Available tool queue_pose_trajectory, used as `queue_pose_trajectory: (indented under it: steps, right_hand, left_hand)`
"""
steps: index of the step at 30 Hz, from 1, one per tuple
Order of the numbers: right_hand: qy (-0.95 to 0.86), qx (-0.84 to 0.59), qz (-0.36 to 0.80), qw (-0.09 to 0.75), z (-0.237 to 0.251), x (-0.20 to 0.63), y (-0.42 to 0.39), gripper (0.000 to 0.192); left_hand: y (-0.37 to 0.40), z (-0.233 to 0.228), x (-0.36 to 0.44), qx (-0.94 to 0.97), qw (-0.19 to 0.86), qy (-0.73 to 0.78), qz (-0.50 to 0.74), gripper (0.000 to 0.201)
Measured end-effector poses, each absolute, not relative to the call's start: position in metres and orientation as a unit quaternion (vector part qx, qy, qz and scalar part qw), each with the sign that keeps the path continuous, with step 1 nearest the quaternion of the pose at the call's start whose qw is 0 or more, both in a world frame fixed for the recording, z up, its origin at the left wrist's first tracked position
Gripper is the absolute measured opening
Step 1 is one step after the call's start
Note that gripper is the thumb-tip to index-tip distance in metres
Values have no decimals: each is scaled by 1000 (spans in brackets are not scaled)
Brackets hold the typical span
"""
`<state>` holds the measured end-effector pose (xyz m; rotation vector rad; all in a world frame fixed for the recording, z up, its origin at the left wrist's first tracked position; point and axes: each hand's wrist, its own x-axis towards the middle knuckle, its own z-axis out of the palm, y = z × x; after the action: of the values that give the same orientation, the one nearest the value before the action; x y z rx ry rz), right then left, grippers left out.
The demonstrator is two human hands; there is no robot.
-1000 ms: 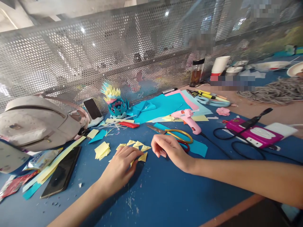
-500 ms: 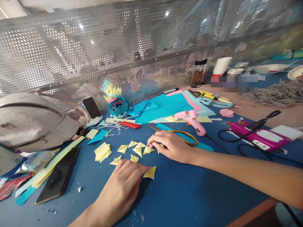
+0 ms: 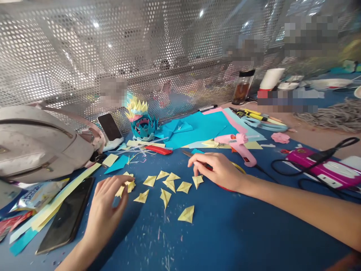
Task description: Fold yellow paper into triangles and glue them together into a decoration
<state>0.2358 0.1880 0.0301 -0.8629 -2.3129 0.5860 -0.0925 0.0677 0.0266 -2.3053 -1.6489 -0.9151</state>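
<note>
Several small folded yellow paper triangles [image 3: 169, 184] lie scattered on the blue table [image 3: 220, 233]. My left hand [image 3: 108, 205] reaches over a small stack of yellow paper squares [image 3: 128, 185], fingertips touching it. My right hand [image 3: 217, 169] rests with a finger on one yellow triangle [image 3: 197, 180], lying over scissors [image 3: 191, 154] with yellow and red handles. One folded triangle [image 3: 187, 214] lies apart, nearer me. A teal, pink and yellow folded-paper model [image 3: 140, 118] stands at the back by the mesh.
A grey bag [image 3: 39, 145] lies at left, a black phone [image 3: 66, 218] and paper strips beside it. Another phone [image 3: 109, 127] leans at the mesh screen. Teal paper sheets [image 3: 200, 126], a pink glue gun [image 3: 239, 145], a red cutter [image 3: 158, 149] and a magenta device [image 3: 324, 167] with cables lie at right.
My left hand let go of a folded triangle, left it near me and moved left to the stack of squares. My right hand drew back right, spreading the triangles.
</note>
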Motion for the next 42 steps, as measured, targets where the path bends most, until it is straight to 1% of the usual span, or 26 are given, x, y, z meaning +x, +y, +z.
queue_pose_trajectory:
  steps: [3,6,11,14,21,27,32,34,38,40,42]
  right_hand:
    - [-875,-328,209,289,27,236,189,22]
    - [-875,-326,216,286,24,235,188,22]
    - [-867,-330,246,280,20,235,190,23]
    - [-862,-338,265,270,19,235,191,23]
    - [-858,-338,280,266,20,235,191,23]
    - [-854,-335,295,267,21,234,190,23]
    - [-874,-273,267,299,25,232,190,26]
    - [-890,-239,269,280,28,231,189,26]
    - [-910,-201,304,196,33,229,186,29]
    - [-913,-198,310,178,34,228,185,32]
    - [-911,-204,310,177,32,228,186,35]
  left_hand:
    - [71,26,-103,-761,66,-566,-310,13]
    - [70,22,-103,-786,47,-541,-295,12]
    - [67,12,-96,-816,10,-517,-257,25]
    - [69,7,-97,-827,14,-505,-246,27]
    - [74,2,-103,-819,1,-516,-250,25]
    - [74,2,-107,-815,19,-523,-248,26]
    - [72,5,-107,-809,41,-531,-248,28]
    - [72,5,-107,-807,52,-533,-249,28]
    - [72,5,-107,-804,65,-534,-251,25]
    - [72,5,-105,-806,66,-532,-252,24]
    - [71,5,-103,-808,64,-527,-254,23]
